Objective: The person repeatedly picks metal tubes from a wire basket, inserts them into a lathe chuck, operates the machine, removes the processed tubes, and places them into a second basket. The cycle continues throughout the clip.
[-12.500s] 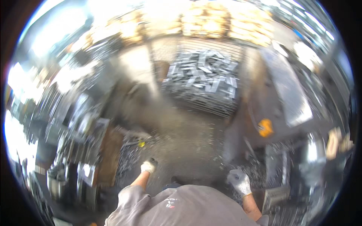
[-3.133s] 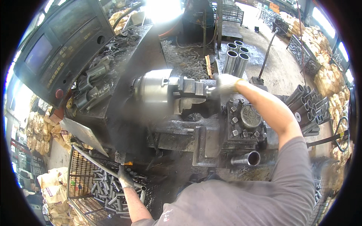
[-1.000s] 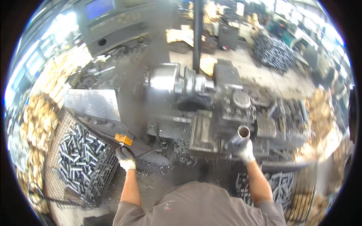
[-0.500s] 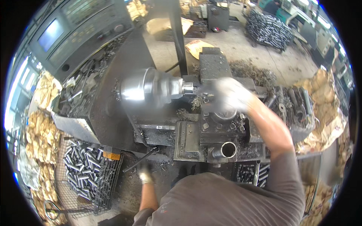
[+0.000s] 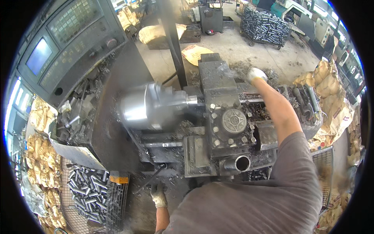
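A lathe chuck (image 5: 134, 106), blurred as if spinning, carries a shiny metal workpiece (image 5: 191, 100) pointing at the tool post (image 5: 233, 121). Past the tool post, my right hand (image 5: 256, 74) in a whitish glove reaches over metal chips at the machine's far side. Its fingers are smeared and partly hidden, so I cannot make out a grip. My left hand (image 5: 158, 195), in a glove with dark fingertips, is low beside the machine. Its fingers look slightly apart, just below a black lever (image 5: 150, 178), with nothing seen in them.
At lower left, a wire basket (image 5: 124, 202) holds many short metal tubes (image 5: 87, 195). A control panel (image 5: 66, 43) stands at upper left. An open pipe end (image 5: 242, 163) sticks out below the tool post. Brown paper (image 5: 331, 89) lies along the right, and a loaded cart (image 5: 265, 27) stands behind.
My right hand has moved from above the tool post to its far right side, uncovering the round star-marked cap. My left hand is still near the lever. The view has shifted slightly.
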Demonstrator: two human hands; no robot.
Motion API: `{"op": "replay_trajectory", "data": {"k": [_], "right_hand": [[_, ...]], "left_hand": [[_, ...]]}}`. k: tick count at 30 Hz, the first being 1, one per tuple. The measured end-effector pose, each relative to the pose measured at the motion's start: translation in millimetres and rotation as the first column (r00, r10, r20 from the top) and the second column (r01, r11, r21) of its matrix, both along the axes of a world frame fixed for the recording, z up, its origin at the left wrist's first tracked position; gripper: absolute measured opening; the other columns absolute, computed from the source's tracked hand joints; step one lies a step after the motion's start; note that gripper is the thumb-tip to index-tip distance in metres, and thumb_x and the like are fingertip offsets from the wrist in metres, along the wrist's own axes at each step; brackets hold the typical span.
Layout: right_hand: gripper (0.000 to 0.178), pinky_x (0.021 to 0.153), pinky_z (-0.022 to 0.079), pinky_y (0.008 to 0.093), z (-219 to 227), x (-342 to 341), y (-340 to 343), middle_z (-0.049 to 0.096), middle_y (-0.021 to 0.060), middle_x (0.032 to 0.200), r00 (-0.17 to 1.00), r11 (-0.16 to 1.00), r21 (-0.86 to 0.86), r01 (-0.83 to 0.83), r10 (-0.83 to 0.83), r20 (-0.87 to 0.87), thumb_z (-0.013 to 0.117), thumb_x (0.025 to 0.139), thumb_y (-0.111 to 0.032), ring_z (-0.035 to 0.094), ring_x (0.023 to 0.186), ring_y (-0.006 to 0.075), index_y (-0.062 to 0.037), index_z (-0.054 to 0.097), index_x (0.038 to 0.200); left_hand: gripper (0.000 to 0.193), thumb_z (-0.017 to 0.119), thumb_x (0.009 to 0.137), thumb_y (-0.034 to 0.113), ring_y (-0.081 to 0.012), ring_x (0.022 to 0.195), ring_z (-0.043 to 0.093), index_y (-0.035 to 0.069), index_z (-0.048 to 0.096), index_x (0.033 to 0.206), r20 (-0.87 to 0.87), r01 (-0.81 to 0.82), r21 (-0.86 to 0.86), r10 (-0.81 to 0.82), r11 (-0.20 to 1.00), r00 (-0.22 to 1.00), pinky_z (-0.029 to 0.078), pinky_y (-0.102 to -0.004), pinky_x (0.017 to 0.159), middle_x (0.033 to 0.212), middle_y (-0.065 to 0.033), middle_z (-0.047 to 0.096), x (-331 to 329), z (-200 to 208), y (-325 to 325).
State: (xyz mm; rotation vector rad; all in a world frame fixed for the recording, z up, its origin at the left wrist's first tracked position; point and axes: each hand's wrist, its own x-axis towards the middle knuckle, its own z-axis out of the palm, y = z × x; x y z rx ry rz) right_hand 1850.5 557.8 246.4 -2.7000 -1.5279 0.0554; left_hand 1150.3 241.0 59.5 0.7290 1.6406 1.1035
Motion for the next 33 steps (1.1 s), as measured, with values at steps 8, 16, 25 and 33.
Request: {"op": "replay_trajectory", "data": {"k": [8,16,25,33], "right_hand": [[0.046,0.079,0.063,0.0434,91,-226,-6,0.08,0.0185,0.097,0.577,0.633,0.079,-0.77,0.744,-0.336,0.079,0.084,-0.048,0.078,0.086,0.0306,-0.0064,0.082,0.104],[0.053,0.084,0.062,0.0436,70,-266,36,0.081,0.0171,0.103,0.494,0.324,-0.409,-0.853,0.753,-0.435,0.09,0.074,-0.039,0.078,0.095,0.0313,-0.0029,0.08,0.111],[0.045,0.07,0.057,0.0471,63,-231,13,0.079,0.0162,0.088,0.488,0.412,-0.263,-0.872,0.771,-0.41,0.091,0.069,-0.041,0.074,0.075,0.0302,-0.0032,0.083,0.093],[0.057,0.078,0.065,0.0424,191,-283,-133,0.08,0.0193,0.094,0.814,0.814,0.057,-0.578,0.569,0.116,0.085,0.069,-0.039,0.079,0.082,0.0327,-0.0034,0.074,0.113]], "left_hand": [[0.019,0.068,0.101,0.013,-0.0257,0.087,0.072,0.004,0.071,0.118,-0.603,0.348,0.257,-0.132,0.901,0.787,0.058,-0.0407,0.083,0.098,-0.0193,0.075,44,127,114],[0.05,0.067,0.1,0.018,-0.0261,0.113,0.071,0.003,0.06,0.147,-0.623,0.573,0.446,-0.22,0.688,0.75,0.054,-0.0406,0.101,0.13,-0.0198,0.073,88,281,275],[0.057,0.096,0.062,0.024,-0.033,0.115,0.066,0.016,0.069,0.112,-0.936,0.797,0.35,0.221,0.493,0.275,0.048,-0.0485,0.101,0.115,-0.0079,0.071,113,294,309],[0.068,0.09,0.071,0.041,-0.0352,0.123,0.064,0.008,0.066,0.125,-0.898,0.782,0.41,0.358,0.47,0.256,0.042,-0.0506,0.113,0.126,-0.0145,0.07,86,274,318]]}}
